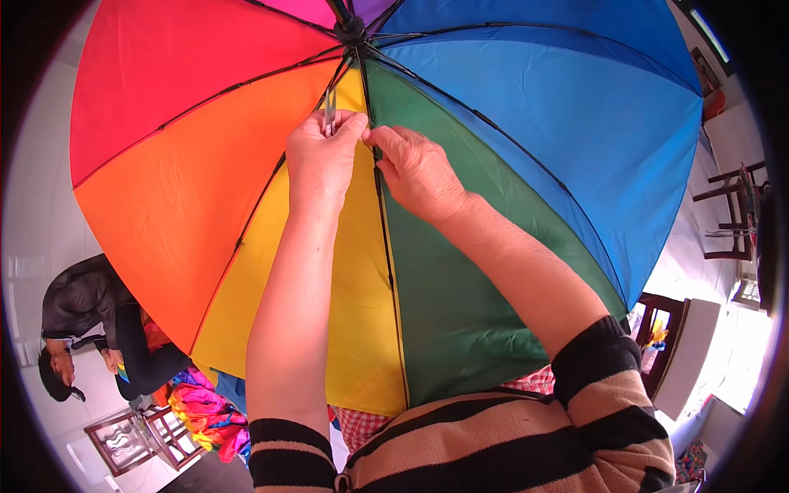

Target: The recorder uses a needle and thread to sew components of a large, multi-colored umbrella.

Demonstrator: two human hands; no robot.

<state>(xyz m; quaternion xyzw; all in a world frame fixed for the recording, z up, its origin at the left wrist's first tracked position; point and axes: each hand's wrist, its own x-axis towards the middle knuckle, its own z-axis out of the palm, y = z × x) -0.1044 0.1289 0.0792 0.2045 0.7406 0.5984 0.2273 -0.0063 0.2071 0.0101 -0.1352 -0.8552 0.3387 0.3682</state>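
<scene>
An open rainbow umbrella (436,275) spans the frame. At upper centre, the left hand (322,146) grips a slim metal tool (330,113); the right hand (415,167) curls beside a rib (380,191), hold unclear. Likely light, soft cloth; grasp the bendable ribs gently.

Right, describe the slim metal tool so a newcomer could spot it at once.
Find the open rainbow umbrella filling most of the view, then the left hand below its black hub. The slim metal tool juts upward from that hand's grip. It is short and shiny silver, unlike the long, thin black ribs around it.
</scene>
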